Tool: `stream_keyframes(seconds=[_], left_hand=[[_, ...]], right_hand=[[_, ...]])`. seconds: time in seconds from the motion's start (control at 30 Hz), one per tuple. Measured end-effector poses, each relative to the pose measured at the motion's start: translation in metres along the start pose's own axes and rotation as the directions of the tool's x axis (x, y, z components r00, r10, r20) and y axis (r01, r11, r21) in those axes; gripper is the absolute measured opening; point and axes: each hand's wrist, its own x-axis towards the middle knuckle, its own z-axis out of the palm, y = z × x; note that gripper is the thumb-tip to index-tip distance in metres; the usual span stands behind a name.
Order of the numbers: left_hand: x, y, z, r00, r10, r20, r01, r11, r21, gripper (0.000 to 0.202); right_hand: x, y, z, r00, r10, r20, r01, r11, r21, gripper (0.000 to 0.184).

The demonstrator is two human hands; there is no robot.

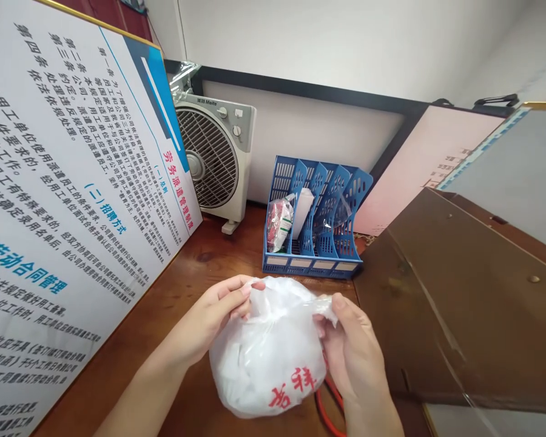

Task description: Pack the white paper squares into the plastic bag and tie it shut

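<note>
A white plastic bag (268,358) with red characters printed on it sits low in the middle of the view, bulging with white contents I cannot make out. My left hand (212,315) pinches the bag's top at its left side. My right hand (352,349) grips the top at its right side, fingers closed on the plastic. The bag rests on or just above a brown wooden tabletop (200,267).
A large printed board (64,200) leans along the left. Behind stand a small grey box fan (216,158) and a blue file rack (316,218) holding a packet. A brown panel (464,297) slopes at the right. A red cord (330,403) lies under the bag.
</note>
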Motion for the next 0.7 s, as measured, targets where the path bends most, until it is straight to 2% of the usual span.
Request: stream_keyframes(seconds=[0.07,0.17,0.23,0.3,0.37,0.43,0.5,0.53,0.57,0.6,0.63,0.7], left_hand=[[0.002,-0.001,-0.001,1.000,-0.020,-0.007,0.020,0.999,-0.049,0.035],[0.002,-0.002,-0.004,0.999,-0.014,-0.039,0.009,0.993,-0.121,0.031],[0.001,-0.001,-0.005,0.999,0.008,-0.050,-0.015,0.991,-0.129,0.029],[0.000,0.001,-0.006,0.996,0.031,-0.087,-0.040,0.993,-0.107,0.029],[0.000,0.004,-0.006,0.986,0.064,-0.155,-0.075,0.995,-0.066,0.028],[0.001,0.009,-0.005,0.976,0.107,-0.191,-0.110,0.994,-0.004,0.029],[0.002,0.014,-0.004,0.979,0.130,-0.157,-0.119,0.990,0.075,0.031],[0.003,0.016,-0.003,0.980,0.134,-0.144,-0.118,0.986,0.118,0.032],[0.003,0.018,-0.002,0.980,0.138,-0.147,-0.114,0.980,0.161,0.033],[0.003,0.019,0.000,0.976,0.146,-0.161,-0.111,0.972,0.205,0.034],[0.003,0.021,0.001,0.971,0.159,-0.177,-0.112,0.962,0.247,0.034],[0.003,0.023,0.005,0.966,0.178,-0.190,-0.115,0.946,0.302,0.034]], right_hand=[[-0.002,-0.001,0.006,0.989,0.140,0.040,-0.144,0.981,0.127,0.029],[-0.005,-0.002,0.009,0.952,0.273,0.139,-0.297,0.935,0.196,0.026],[-0.006,-0.001,0.006,0.937,0.307,0.167,-0.340,0.913,0.228,0.026],[-0.007,0.001,0.001,0.934,0.288,0.212,-0.332,0.918,0.216,0.034],[-0.008,0.003,-0.004,0.934,0.211,0.289,-0.249,0.964,0.099,0.035],[-0.011,0.005,-0.006,0.923,0.136,0.361,-0.089,0.985,-0.145,0.038],[-0.011,0.005,-0.006,0.924,0.112,0.364,0.065,0.895,-0.441,0.053],[-0.010,0.003,-0.005,0.930,0.118,0.347,0.110,0.813,-0.572,0.050],[-0.008,0.001,-0.004,0.936,0.127,0.329,0.136,0.730,-0.670,0.038],[-0.005,-0.002,-0.003,0.936,0.131,0.327,0.161,0.666,-0.728,0.022],[-0.001,-0.006,-0.002,0.929,0.128,0.346,0.191,0.635,-0.749,0.018],[0.008,-0.013,0.000,0.908,0.104,0.407,0.238,0.671,-0.702,0.033]])
